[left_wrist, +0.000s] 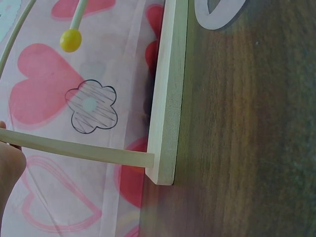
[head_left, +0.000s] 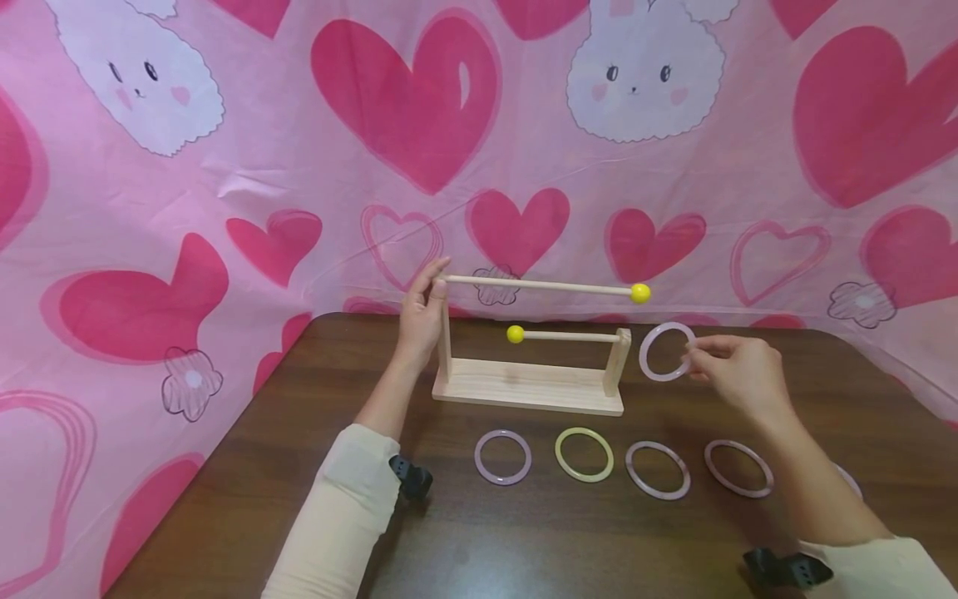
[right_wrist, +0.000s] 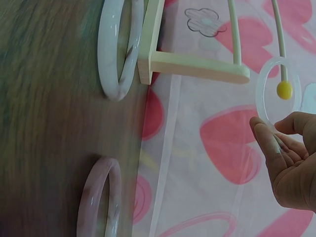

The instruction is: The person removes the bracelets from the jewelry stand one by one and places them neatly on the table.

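Note:
A pale wooden rack (head_left: 527, 387) stands on the table, with a tall left post, a shorter right post and two horizontal rods tipped with yellow balls. My left hand (head_left: 422, 316) grips the top of the tall post, thumb in front. In the left wrist view only part of that hand (left_wrist: 9, 165) shows, at the post's end. Between thumb and fingers, my right hand (head_left: 741, 374) pinches a pale, translucent bangle (head_left: 645, 353) in the air, right of the rack. The right wrist view shows the bangle (right_wrist: 261, 94) near the long rod's yellow ball (right_wrist: 284, 90).
Along the table (head_left: 479, 532) in front of the rack lie a lilac bangle (head_left: 479, 457), a yellow-green bangle (head_left: 560, 454) and several pale pinkish ones, such as this bangle (head_left: 632, 471). One at the far right is partly hidden by my right forearm. A pink heart-patterned cloth (head_left: 524, 158) hangs behind.

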Motion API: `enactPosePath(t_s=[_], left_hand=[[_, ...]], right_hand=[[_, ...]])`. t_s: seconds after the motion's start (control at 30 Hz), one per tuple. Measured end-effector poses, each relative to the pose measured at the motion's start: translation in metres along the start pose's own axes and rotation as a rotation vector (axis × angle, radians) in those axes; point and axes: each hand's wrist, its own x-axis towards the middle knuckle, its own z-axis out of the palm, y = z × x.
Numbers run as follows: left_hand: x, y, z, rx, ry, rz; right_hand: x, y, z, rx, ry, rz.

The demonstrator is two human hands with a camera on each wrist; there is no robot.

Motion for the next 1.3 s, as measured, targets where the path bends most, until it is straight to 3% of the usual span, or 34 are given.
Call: enactPosePath(t_s=[0.3, 0.83, 1.3], left_hand=[[0.000, -0.001, -0.001, 0.007, -0.002, 0.009], [-0.001, 0.002, 0.000, -0.003, 0.001, -0.005], [0.000, 0.000, 0.000, 0.010, 0.008, 0.019]], right_hand=[[-0.002, 0.009, -0.006, 0.017, -0.017, 0.023], [-0.009, 0.031, -0.027, -0.058, -0.031, 0.060], [-0.013, 0.050, -0.040, -0.096, -0.046, 0.086]])
